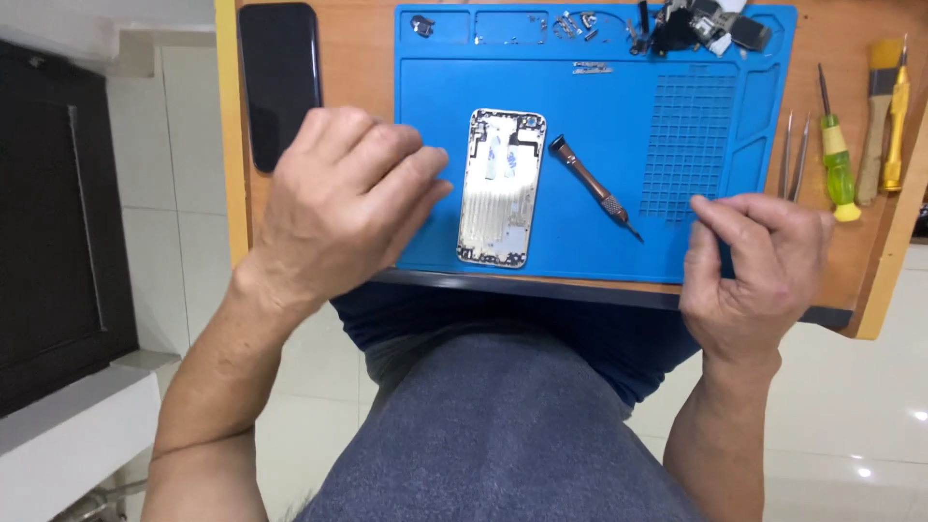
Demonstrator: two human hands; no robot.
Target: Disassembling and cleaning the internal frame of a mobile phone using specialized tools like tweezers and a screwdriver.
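The head camera looked straight down at a wooden surface point(851, 280) covered by a blue repair mat point(590, 242). At the mat's middle lay a stripped phone housing point(501, 187), silver and open side up. Just right of it, apart from it, lay a small precision screwdriver point(594, 188), its tip pointing toward the person.

The left hand point(338, 208) hovered over the mat's left edge, fingers loosely curled and holding nothing, fingertips just beside the housing. The right hand point(754, 271) sat at the mat's lower right corner, thumb and forefinger pinched together; it possibly held a tiny screw, but that was too small to tell.

Loose screws and small parts point(570, 24) filled the mat's top trays, beside a heap of dark removed components point(701, 27). A black phone point(280, 82) lay left of the mat. Tweezers point(793, 155), a green-handled screwdriver point(836, 159) and a brush point(882, 106) lay to the right.

The work seemed paused between teardown steps. A next move would call for steadying the housing and picking the driver up.
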